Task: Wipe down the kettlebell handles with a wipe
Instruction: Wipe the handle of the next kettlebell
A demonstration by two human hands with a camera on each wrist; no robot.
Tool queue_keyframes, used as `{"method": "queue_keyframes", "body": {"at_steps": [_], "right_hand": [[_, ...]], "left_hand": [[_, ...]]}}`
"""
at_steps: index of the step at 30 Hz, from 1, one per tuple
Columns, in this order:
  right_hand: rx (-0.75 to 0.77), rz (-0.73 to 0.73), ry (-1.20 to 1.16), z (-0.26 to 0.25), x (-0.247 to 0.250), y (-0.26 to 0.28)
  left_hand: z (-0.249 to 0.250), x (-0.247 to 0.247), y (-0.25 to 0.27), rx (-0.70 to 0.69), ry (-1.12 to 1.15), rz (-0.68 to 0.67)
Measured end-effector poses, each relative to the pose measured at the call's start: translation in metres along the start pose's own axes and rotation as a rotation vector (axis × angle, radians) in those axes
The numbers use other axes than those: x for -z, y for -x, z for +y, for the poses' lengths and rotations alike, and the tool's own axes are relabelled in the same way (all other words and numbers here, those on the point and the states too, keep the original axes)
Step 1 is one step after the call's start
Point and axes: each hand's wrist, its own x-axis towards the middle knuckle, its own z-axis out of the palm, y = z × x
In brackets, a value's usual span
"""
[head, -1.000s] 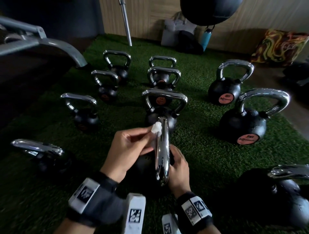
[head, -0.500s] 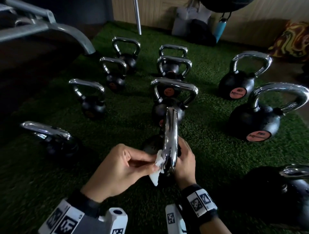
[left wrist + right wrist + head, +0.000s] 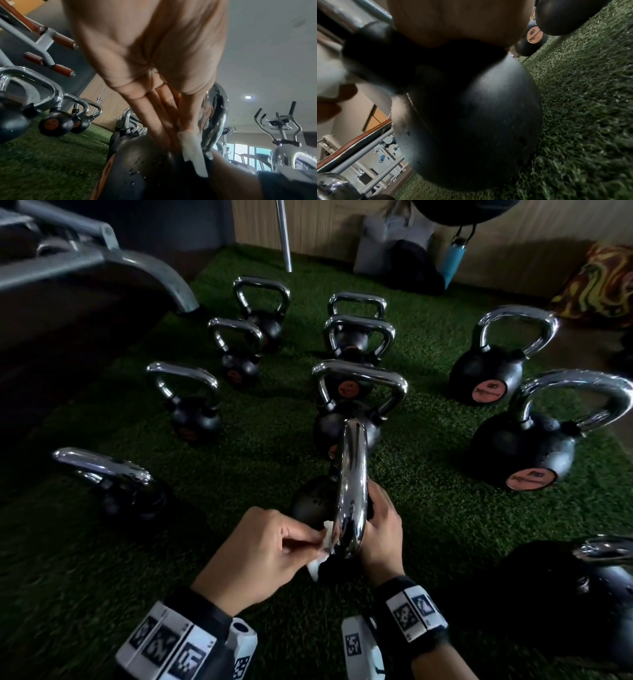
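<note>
The nearest kettlebell (image 3: pixel 315 501) stands on the turf (image 3: pixel 428 525), handle (image 3: pixel 351 491) edge-on — left hand (image 3: pixel 260 553) left of it, right hand (image 3: pixel 382 525) right, wipe (image 3: pixel 320 556) between left hand and handle. Other kettlebells (image 3: pixel 349 405) stand behind and on both sides — a bench frame (image 3: pixel 130 268) far left.

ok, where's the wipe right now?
In the head view the wipe is pinched in the left hand, pressed on the near, left side of the closest kettlebell's chrome handle, low in the centre.
</note>
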Motion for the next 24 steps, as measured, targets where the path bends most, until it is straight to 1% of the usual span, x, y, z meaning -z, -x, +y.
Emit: {"method": "queue_keyframes", "body": {"at_steps": [3,5,7,8,9,10,12,13,14,15,17,20,22,24], "right_hand": [[-0.094,-0.070,0.000,-0.009,0.012,-0.006],[-0.097,0.002,-0.055,-0.026,0.031,-0.008],[0.015,0.141,-0.097,-0.054,0.054,-0.006],[0.100,0.172,-0.113,-0.072,0.066,-0.003],[0.193,0.146,-0.121,-0.091,0.076,0.000],[0.279,0.071,-0.112,-0.108,0.084,0.004],[0.411,-0.136,-0.014,-0.135,0.091,0.011],[0.465,-0.213,0.045,-0.141,0.091,0.013],[0.504,-0.257,0.093,-0.143,0.090,0.014],[0.523,-0.272,0.122,-0.143,0.087,0.014],[0.532,-0.247,0.103,-0.141,0.082,0.013],[0.533,-0.173,0.033,-0.136,0.081,0.013],[0.537,-0.128,-0.004,-0.135,0.080,0.015],[0.530,-0.093,-0.021,-0.135,0.078,0.016]], "left_hand": [[0.003,0.011,-0.002,0.042,0.078,0.017],[0.006,0.022,-0.004,0.076,0.200,0.044],[0.011,0.032,-0.007,0.114,0.344,0.077],[0.014,0.035,-0.009,0.132,0.415,0.103],[0.018,0.036,-0.010,0.156,0.479,0.128],[0.022,0.037,-0.011,0.179,0.544,0.144],[0.029,0.036,-0.014,0.212,0.701,0.165],[0.033,0.035,-0.015,0.223,0.781,0.178],[0.037,0.035,-0.016,0.220,0.842,0.189],[0.040,0.033,-0.018,0.211,0.880,0.199],[0.045,0.030,-0.020,0.189,0.919,0.222],[0.050,0.027,-0.021,0.186,0.900,0.251],[0.050,0.025,-0.021,0.161,0.853,0.238],[0.048,0.024,-0.021,0.125,0.863,0.193]]}}
